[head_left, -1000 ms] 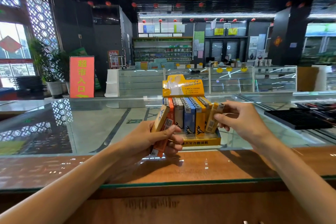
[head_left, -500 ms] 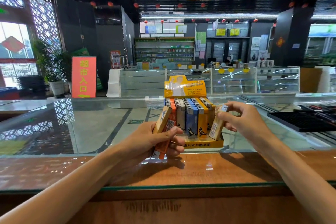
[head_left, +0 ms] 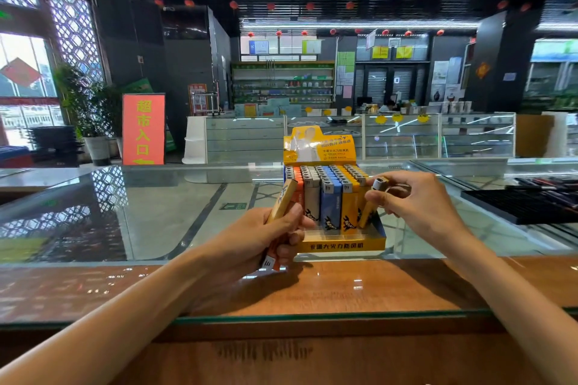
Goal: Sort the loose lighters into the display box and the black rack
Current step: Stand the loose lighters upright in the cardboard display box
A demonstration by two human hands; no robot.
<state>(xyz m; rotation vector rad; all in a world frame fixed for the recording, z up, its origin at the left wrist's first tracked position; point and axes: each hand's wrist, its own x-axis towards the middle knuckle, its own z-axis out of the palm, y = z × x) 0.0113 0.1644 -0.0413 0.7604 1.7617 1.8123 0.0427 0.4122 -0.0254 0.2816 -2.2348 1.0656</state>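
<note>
While the right hand (head_left: 419,203) pinches a slim yellow plastic lighter (head_left: 369,209) by its silver metal cap, thumb and forefinger clamped on it and the other fingers curled behind, the lighter leans with its base down at the front right corner of the yellow cardboard display box (head_left: 341,245), just beside the yellow column. Whether the base sits in a slot cannot be told. The step in hand appears to be seating this lighter. It would go best if the body were brought upright, in line with the yellow row, before being pressed down, with the grip kept high on the cap so the fingers clear the neighbouring caps. The left hand (head_left: 259,237) has its fingers curled round two lighters, a tan plastic lighter (head_left: 283,200) pointing up and an orange plastic lighter (head_left: 272,255) cap down, just in front of the box's left corner. The flat black rack (head_left: 525,206) lies well apart to the right on the glass counter (head_left: 156,212). Legible writing: the box's front strip carries black characters including 大火力防风, and a tall orange floor sign (head_left: 144,130) reads 超市入口 above an arrow. The header card's print and the lighters' emblems are too small to read.
</note>
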